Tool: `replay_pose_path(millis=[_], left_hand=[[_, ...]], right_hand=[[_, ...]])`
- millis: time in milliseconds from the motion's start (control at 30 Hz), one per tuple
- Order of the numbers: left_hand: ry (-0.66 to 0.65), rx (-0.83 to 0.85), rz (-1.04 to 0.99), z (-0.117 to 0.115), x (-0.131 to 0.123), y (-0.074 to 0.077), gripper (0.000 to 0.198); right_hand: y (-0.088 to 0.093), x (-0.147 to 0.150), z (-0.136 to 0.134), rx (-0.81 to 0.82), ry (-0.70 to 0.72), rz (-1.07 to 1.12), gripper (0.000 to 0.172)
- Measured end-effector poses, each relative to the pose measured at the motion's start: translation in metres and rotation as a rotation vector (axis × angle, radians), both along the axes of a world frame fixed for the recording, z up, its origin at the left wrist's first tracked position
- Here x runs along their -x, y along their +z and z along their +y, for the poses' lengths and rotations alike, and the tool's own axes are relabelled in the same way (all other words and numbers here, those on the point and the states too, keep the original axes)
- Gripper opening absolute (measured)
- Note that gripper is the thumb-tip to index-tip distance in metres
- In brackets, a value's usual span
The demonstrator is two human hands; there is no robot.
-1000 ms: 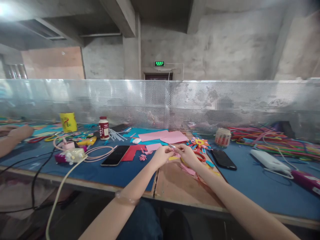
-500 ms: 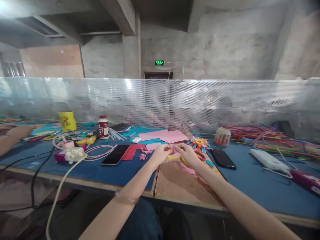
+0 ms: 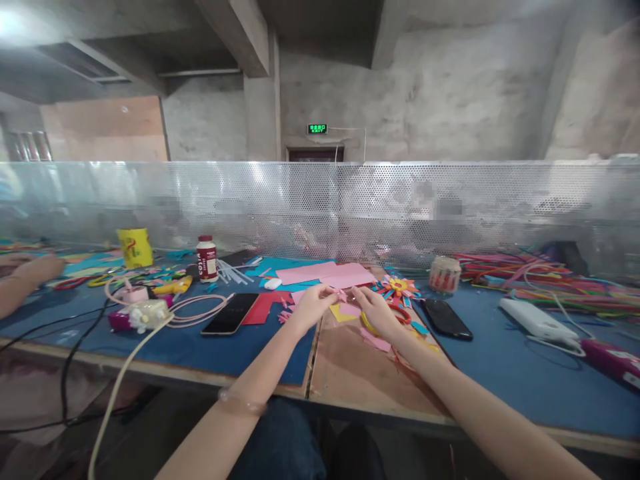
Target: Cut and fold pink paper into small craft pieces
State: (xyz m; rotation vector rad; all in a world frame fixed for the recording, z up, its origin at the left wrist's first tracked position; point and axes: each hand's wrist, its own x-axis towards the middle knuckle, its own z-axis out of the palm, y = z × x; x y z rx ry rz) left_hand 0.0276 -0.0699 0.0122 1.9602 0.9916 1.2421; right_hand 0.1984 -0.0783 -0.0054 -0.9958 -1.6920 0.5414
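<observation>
Over the brown board [image 3: 360, 373], my left hand [image 3: 314, 307] pinches a small piece of pink paper [image 3: 341, 295] between thumb and fingers. Close on its right, my right hand [image 3: 374, 309] has its thumb and fingers drawn together at the paper's other side; whether it grips the paper is hard to see. Below the hands lie a yellow paper piece [image 3: 343, 315] and pink scraps [image 3: 375, 340]. Scissors with red handles [image 3: 401, 315] lie partly hidden behind my right hand. A colourful paper flower [image 3: 399, 287] rests just beyond them.
Pink sheets [image 3: 325, 273] lie at the back. Phones [image 3: 233, 313] flank the work, the other a black phone [image 3: 447, 319]. A bottle [image 3: 207, 259], a jar [image 3: 445, 275], a yellow cup [image 3: 135, 248] and a power strip [image 3: 140, 313] stand around. A co-worker's hand [image 3: 43, 268] is far left.
My hands have drawn slightly apart, and the pink piece between them shows more clearly. The left hand has shifted a little left. The view has tilted slightly.
</observation>
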Motion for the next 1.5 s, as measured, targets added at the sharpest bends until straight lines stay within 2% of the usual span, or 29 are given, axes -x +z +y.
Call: replay_pose_path(millis=[100,167,267,333,467,567,633,900,1100,1233,1500], left_hand=[[0.272,-0.136,0.212,0.005,0.034,0.015,0.018],[0.464,-0.301,0.484,0.008,0.061,0.023,0.021],[0.622,-0.436,0.837,0.012,0.096,0.027,0.024],[0.703,-0.481,0.998,0.013,0.11,0.021,0.024],[0.669,-0.601,1.153,0.017,0.119,-0.003,0.021],[0.592,-0.567,1.175,0.022,0.121,-0.02,0.022],[0.549,-0.529,1.138,0.025,0.125,-0.026,0.023],[0.56,-0.5,0.995,0.029,0.137,-0.024,0.042],[0.394,-0.513,0.926,0.036,0.142,-0.03,0.043],[0.313,-0.512,0.846,0.04,0.143,-0.037,0.049],[0.351,-0.432,0.769,0.04,0.145,-0.04,0.054]], right_hand=[[-0.003,0.0,0.001,0.006,-0.013,-0.033,0.038],[-0.006,0.0,0.003,-0.013,-0.017,-0.079,0.036],[-0.009,0.001,0.004,-0.036,-0.032,-0.117,0.034],[-0.009,0.002,0.004,-0.049,-0.075,-0.143,0.032],[-0.008,0.001,0.004,-0.076,-0.16,-0.178,0.03],[-0.007,0.0,0.004,-0.102,-0.192,-0.205,0.029],[-0.007,0.0,0.003,-0.113,-0.216,-0.223,0.028],[-0.006,0.0,0.004,-0.215,-0.24,-0.251,0.023],[0.004,-0.005,0.008,-0.307,-0.336,-0.33,0.024],[0.002,-0.005,0.011,-0.279,-0.366,-0.366,0.025],[-0.011,-0.002,0.012,-0.343,-0.352,-0.442,0.024]])
